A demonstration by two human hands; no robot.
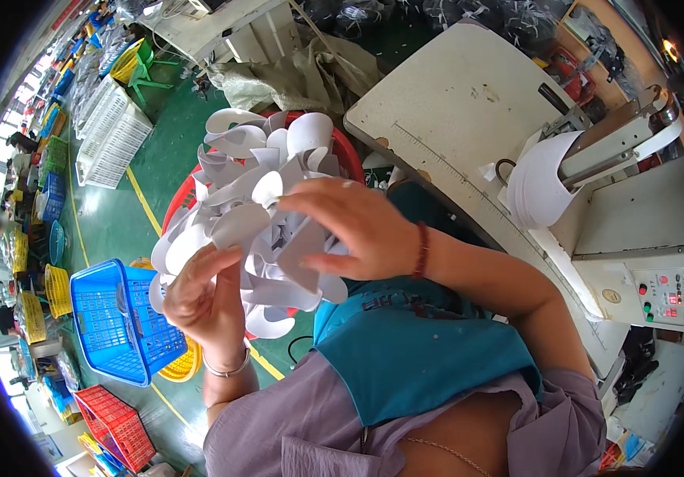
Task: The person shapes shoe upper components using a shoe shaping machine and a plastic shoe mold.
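Your left hand (pixel 203 300) is positioned at the near-left edge of the heaped white pieces (pixel 235 187), thumb extended and fingers curled against them; whether it grips a piece cannot be determined. Your right hand (pixel 358 226) reaches over the near-right part of the heap, thumb and fingers spread apart, with the fingertips at the pieces. Note that the pieces are piled in the red basket (pixel 348 155), beside the worktable (pixel 445 87), with the blue basket (pixel 91 318) on the floor to your left.
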